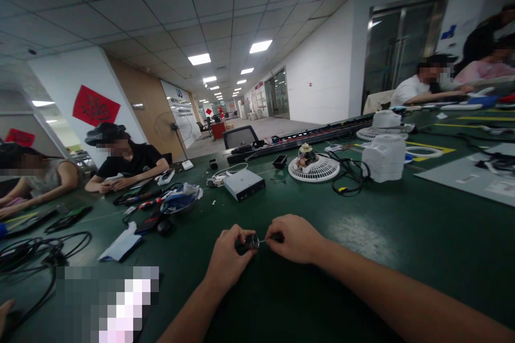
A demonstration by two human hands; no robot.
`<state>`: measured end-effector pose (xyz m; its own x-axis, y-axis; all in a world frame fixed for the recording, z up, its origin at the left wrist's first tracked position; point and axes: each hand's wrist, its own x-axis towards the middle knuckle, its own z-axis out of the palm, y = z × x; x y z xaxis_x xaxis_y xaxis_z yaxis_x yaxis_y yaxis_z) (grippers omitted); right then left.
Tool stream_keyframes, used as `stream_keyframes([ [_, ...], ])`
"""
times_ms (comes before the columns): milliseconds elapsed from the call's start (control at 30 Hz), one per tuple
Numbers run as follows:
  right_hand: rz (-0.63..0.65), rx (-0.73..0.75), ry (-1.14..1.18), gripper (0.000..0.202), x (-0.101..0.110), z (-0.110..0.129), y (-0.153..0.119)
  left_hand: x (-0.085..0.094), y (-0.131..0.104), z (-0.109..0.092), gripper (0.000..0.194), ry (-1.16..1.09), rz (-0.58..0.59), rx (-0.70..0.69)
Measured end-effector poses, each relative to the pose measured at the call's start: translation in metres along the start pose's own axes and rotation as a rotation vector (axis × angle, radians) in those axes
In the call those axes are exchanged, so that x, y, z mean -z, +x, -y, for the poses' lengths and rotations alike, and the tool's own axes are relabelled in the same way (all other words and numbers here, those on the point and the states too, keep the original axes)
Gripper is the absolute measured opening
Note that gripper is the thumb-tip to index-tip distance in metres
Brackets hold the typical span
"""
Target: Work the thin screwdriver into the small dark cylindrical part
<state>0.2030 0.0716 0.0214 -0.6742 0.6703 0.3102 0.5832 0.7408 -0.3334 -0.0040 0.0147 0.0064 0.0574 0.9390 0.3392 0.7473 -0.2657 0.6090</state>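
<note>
Over the green table (pixel 298 295), my left hand (pixel 228 257) is wrapped round a short black cylinder (pixel 247 244) that lies sideways, its open-looking round end facing right. My right hand (pixel 295 238) is closed just to the right, fingers pinched on a thin metal tool (pixel 262 241) with a dark part inside the grip. The thin tip reaches to the cylinder's round end; whether it touches or enters it is too small to tell. Beyond my hands sits a silver box-shaped drive (pixel 244 184) with a black front.
A white fan grille with a motor (pixel 314 167), a white housing (pixel 383 158) and black cables stand back right. Left are a bowl with blue cloth (pixel 181 198), a light cloth (pixel 119 242) and coiled cables (pixel 52 257). People sit at the left and far right.
</note>
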Motion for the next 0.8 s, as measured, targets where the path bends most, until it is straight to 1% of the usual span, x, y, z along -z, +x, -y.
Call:
stream_keyframes([
  [233, -0.021, -0.074, -0.047, 0.021, 0.0004, -0.0011, 0.0010, 0.0011, -0.0005, -0.0015, 0.029, -0.005, 0.009, 0.014],
  [333, 0.021, -0.051, -0.068, 0.021, 0.0013, -0.0024, 0.0009, 0.0000, 0.0000, -0.0007, 0.030, 0.005, 0.006, 0.019],
  [433, 0.034, -0.018, -0.061, 0.022, 0.0028, -0.0031, 0.0006, -0.0009, 0.0000, 0.0011, 0.030, -0.002, 0.009, 0.014],
  [533, 0.040, -0.032, -0.052, 0.023, 0.0043, -0.0028, 0.0005, -0.0013, -0.0005, 0.0023, 0.030, -0.029, 0.013, 0.012],
  [800, -0.003, -0.048, -0.063, 0.022, 0.0060, -0.0005, 0.0002, -0.0005, 0.0001, 0.0007, 0.030, -0.008, -0.002, 0.006],
])
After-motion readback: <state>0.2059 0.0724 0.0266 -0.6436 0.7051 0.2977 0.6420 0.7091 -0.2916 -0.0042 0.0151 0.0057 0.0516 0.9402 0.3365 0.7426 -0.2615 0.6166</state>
